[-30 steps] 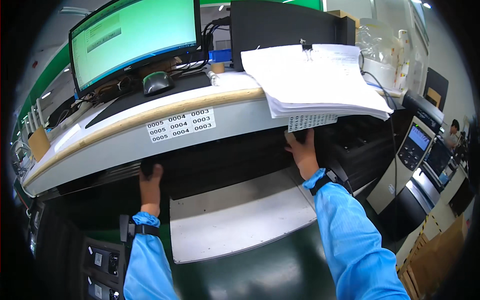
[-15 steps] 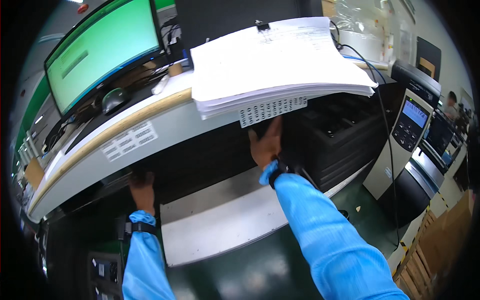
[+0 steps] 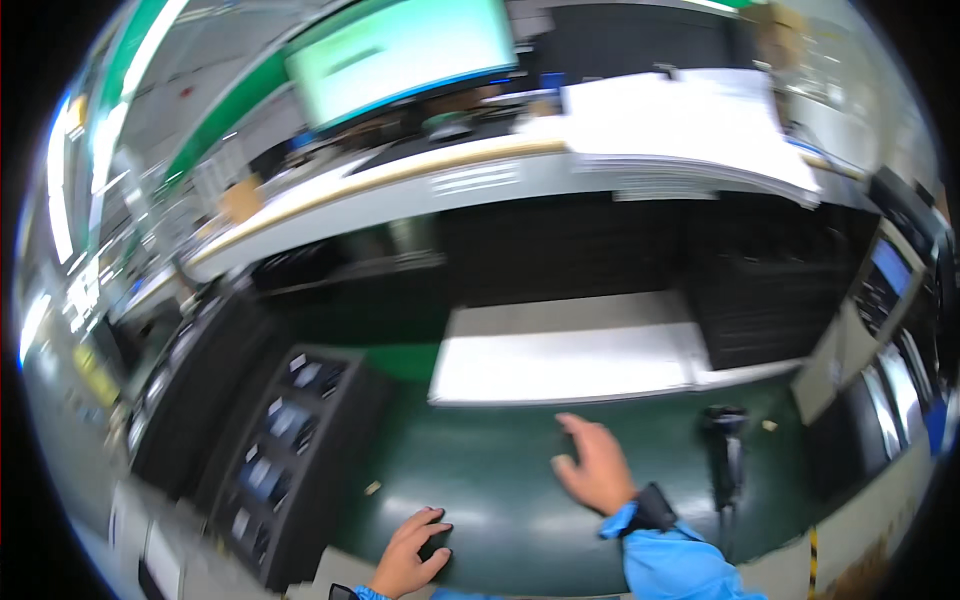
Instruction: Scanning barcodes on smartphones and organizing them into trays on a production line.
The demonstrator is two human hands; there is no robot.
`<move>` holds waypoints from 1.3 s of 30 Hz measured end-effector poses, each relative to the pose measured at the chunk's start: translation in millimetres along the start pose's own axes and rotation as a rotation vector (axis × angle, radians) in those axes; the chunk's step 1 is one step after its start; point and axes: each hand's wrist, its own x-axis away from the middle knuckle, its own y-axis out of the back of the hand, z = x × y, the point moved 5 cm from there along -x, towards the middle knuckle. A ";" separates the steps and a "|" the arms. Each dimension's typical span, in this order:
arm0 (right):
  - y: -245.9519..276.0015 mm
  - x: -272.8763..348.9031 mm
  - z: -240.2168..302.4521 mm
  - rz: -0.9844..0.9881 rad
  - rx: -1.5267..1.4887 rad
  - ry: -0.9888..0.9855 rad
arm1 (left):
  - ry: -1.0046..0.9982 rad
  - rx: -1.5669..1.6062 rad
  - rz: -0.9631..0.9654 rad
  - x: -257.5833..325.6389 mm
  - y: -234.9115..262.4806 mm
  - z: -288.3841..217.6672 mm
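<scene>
My right hand (image 3: 597, 468) hovers over the dark green mat (image 3: 500, 500), fingers apart and nothing in it. My left hand (image 3: 412, 552) lies low on the same mat near the bottom edge, fingers curled; a dark patch shows between thumb and fingers, and the blur hides whether it is a held object. A white flat panel (image 3: 570, 365) lies just beyond both hands. A black handheld scanner (image 3: 724, 450) stands to the right of my right hand. Both sleeves are blue.
A black rack with small slotted parts (image 3: 285, 455) sits left of the mat. Above runs a curved white counter (image 3: 400, 185) with a monitor (image 3: 400, 50) and a thick stack of white paper (image 3: 690, 125). Grey machines with screens (image 3: 885, 290) stand on the right.
Both hands have come out from under the counter and dropped down to the green mat. The view has tilted down and turned left, with motion blur.
</scene>
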 end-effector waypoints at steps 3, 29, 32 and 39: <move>10.5 16.7 -17.2 -0.109 -0.122 -0.155 | 0.117 0.192 -0.160 79.7 19.8 31.2; -3.1 18.9 -42.8 -0.006 -0.410 -0.394 | 0.287 1.158 -1.169 183.3 172.3 168.7; -6.0 19.2 -41.3 -0.036 -0.472 -0.427 | 0.352 0.997 -1.193 171.2 174.5 121.9; -53.8 -14.8 20.1 0.192 -0.296 -0.303 | 0.249 1.077 -1.141 164.6 177.5 150.0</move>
